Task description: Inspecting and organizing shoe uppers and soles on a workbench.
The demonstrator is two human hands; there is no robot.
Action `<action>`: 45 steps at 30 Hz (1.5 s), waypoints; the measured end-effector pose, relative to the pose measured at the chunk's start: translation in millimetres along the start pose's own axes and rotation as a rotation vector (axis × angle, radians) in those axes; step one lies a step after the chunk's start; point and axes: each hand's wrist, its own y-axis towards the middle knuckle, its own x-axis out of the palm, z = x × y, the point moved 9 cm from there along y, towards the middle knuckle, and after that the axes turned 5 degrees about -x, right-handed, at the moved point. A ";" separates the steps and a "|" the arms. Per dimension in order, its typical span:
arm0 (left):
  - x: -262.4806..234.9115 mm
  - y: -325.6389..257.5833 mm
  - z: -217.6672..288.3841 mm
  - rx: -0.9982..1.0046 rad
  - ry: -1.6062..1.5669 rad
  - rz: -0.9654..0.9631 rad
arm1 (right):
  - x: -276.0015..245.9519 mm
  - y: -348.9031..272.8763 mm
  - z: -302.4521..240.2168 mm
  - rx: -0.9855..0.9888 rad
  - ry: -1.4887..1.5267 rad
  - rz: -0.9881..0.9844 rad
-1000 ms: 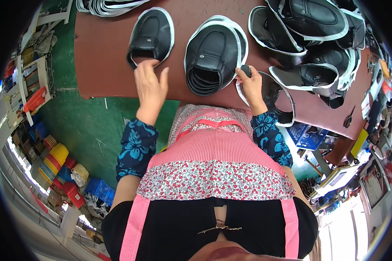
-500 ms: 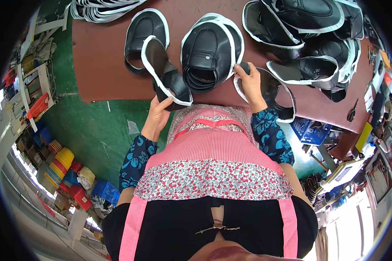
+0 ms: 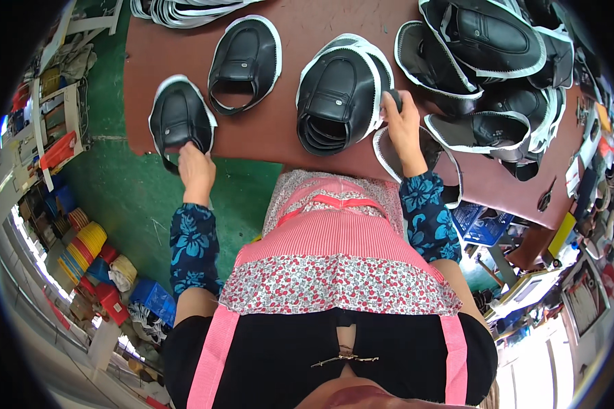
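Shoe upper (image 3: 179,117), black leather with a white edge band, is seen lying flat at the left front corner of the reddish-brown table (image 3: 280,146), partly overhanging the near edge. It is gripped at its open rear end by the left hand (image 3: 195,167), whose fingers are closed on the rim. A second single upper (image 3: 244,54) of the same kind lies just beyond it, apart from it. A stack of nested uppers (image 3: 341,92) is placed at the centre of the table. Against the right side of this stack the right hand (image 3: 402,126) is held, fingers curled around a small dark object (image 3: 396,101); what this object is cannot be told. Beneath the right wrist a flat white-edged upper (image 3: 416,146) rests at the table's near edge. A loose pile of further uppers (image 3: 498,61) occupies the right part of the table. White strips (image 3: 184,10) are noted at the far left edge. Green floor (image 3: 129,198) is visible to the left of the table, with a blue crate (image 3: 481,221) below the table's right side.
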 end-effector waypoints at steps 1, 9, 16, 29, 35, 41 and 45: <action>-14.0 15.4 12.6 -0.085 0.097 0.003 | 5.8 11.8 -13.8 -0.042 -0.044 -0.056; -65.9 -36.1 322.9 0.665 -0.630 -0.170 | 153.1 94.6 -62.1 -0.450 -0.555 -0.596; -25.7 -30.4 336.9 0.603 -0.574 -0.126 | 153.9 155.2 -67.0 -0.588 -0.731 -0.371; -16.1 -26.8 338.3 0.578 -0.600 -0.205 | 183.5 113.7 -54.2 -0.402 -0.782 -0.613; -19.3 -33.4 340.4 0.583 -0.619 -0.185 | 61.9 184.4 -51.2 -0.314 -0.773 -0.045; -23.0 -22.7 349.4 0.569 -0.567 -0.179 | 99.8 126.7 -45.1 -0.451 -0.624 -0.309; -33.7 -21.8 346.0 0.589 -0.696 -0.143 | 59.4 124.0 -24.8 -0.470 -0.514 0.183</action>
